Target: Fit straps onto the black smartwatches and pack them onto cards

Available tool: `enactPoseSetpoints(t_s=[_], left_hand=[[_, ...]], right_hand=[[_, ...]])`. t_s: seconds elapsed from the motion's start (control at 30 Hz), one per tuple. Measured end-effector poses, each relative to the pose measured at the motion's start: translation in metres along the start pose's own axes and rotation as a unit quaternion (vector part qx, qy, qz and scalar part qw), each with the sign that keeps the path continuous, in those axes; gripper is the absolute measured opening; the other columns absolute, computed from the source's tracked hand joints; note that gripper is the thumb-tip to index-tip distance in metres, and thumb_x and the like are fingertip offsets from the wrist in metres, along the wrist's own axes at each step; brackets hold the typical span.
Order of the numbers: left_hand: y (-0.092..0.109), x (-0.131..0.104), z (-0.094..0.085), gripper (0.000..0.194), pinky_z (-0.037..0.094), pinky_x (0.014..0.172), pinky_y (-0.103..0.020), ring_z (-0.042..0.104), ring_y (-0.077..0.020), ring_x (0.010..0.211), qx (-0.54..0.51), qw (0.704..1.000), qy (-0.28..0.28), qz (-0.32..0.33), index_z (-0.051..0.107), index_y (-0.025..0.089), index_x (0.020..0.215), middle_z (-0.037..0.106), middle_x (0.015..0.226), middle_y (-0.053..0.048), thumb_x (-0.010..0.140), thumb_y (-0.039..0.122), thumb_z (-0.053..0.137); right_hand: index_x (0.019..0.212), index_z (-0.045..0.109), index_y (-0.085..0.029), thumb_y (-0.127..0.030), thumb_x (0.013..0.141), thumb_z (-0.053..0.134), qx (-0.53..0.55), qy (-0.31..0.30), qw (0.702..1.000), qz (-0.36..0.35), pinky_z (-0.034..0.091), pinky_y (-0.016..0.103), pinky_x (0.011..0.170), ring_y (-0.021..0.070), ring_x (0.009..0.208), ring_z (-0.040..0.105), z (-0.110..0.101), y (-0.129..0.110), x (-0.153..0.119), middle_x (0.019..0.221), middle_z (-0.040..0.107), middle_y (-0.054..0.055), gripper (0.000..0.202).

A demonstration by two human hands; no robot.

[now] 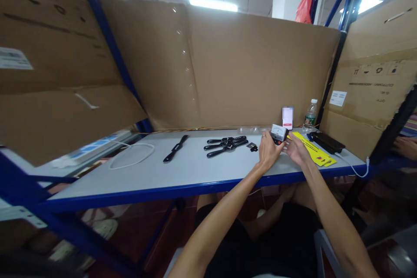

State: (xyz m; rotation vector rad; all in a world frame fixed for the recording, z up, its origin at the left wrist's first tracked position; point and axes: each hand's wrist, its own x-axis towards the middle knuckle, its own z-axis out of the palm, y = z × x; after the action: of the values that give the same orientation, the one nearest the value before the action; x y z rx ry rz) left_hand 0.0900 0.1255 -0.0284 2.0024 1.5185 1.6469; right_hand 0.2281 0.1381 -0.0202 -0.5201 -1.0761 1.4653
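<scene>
Both hands are together over the right part of the grey table. My left hand (pixel 267 153) has its fingers round a small black meter (pixel 279 134) with a white dial face, which is tilted up. My right hand (pixel 296 149) touches the meter's right side with its fingertips. Left of my hands lie small black pieces (pixel 252 147) and a group of black-handled tools (pixel 226 145). Farther left, a single black tool (pixel 176 148) lies alone. Yellow printed sheets (pixel 314 150) are beside my right hand.
A phone (pixel 287 118) and a water bottle (pixel 310 115) stand at the back right, near a black case (pixel 327 142) with a white cable. Cardboard walls (pixel 260 69) enclose the table (pixel 130 182). A white cable loop (pixel 130 167) lies left. Another person's hand (pixel 405 147) shows far right.
</scene>
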Motion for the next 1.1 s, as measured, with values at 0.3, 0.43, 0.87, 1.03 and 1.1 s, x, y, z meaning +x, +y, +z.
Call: enactPoseSetpoints(t_s=[0.3, 0.43, 0.87, 1.03, 1.1], left_hand=[[-0.017, 0.0, 0.021, 0.049, 0.06, 0.07, -0.032, 0.067, -0.0238, 0.099, -0.32, 0.944, -0.081, -0.019, 0.053, 0.021, 0.129, 0.068, 0.115, -0.012, 0.089, 0.043, 0.07], [-0.021, 0.008, 0.027, 0.046, 0.061, 0.061, -0.026, 0.069, -0.0188, 0.087, -0.429, 0.892, -0.108, -0.093, 0.057, 0.021, 0.12, 0.07, 0.097, -0.007, 0.086, 0.046, 0.073], [-0.038, 0.02, 0.024, 0.053, 0.065, 0.078, -0.04, 0.068, -0.0152, 0.08, -0.467, 0.87, -0.049, -0.15, 0.064, 0.018, 0.118, 0.063, 0.091, -0.002, 0.072, 0.03, 0.087], [-0.042, 0.023, 0.024, 0.052, 0.065, 0.082, -0.041, 0.067, -0.0143, 0.08, -0.475, 0.863, -0.04, -0.166, 0.066, 0.016, 0.115, 0.062, 0.094, -0.002, 0.07, 0.028, 0.088], [-0.041, 0.022, 0.024, 0.048, 0.065, 0.084, -0.042, 0.067, -0.0142, 0.08, -0.478, 0.862, -0.039, -0.166, 0.067, 0.015, 0.111, 0.061, 0.095, -0.003, 0.07, 0.028, 0.088]], right_hand=[[0.09, 0.065, -0.023, -0.031, 0.081, 0.082, -0.013, 0.076, 0.996, -0.044, 0.064, 0.032, 0.067, 0.0171, 0.074, 0.07, -0.025, -0.008, 0.006, 0.085, 0.076, 0.001, 0.02], [0.092, 0.066, -0.023, -0.032, 0.083, 0.08, -0.014, 0.075, 0.996, -0.046, 0.065, 0.035, 0.069, 0.0185, 0.076, 0.071, -0.031, -0.008, 0.003, 0.087, 0.076, 0.002, 0.019], [0.098, 0.061, -0.024, -0.038, 0.075, 0.082, -0.353, 0.161, 0.894, -0.222, 0.06, 0.04, 0.074, 0.0241, 0.084, 0.068, -0.022, 0.014, -0.003, 0.093, 0.071, 0.005, 0.035], [0.093, 0.061, -0.023, -0.037, 0.094, 0.06, -0.572, 0.169, 0.747, -0.293, 0.052, 0.045, 0.088, 0.0278, 0.088, 0.067, -0.017, 0.025, -0.003, 0.093, 0.071, 0.01, 0.014], [0.092, 0.061, -0.023, -0.036, 0.097, 0.053, -0.607, 0.172, 0.714, -0.303, 0.051, 0.044, 0.088, 0.0285, 0.09, 0.066, -0.017, 0.026, -0.003, 0.095, 0.071, 0.012, 0.017]])
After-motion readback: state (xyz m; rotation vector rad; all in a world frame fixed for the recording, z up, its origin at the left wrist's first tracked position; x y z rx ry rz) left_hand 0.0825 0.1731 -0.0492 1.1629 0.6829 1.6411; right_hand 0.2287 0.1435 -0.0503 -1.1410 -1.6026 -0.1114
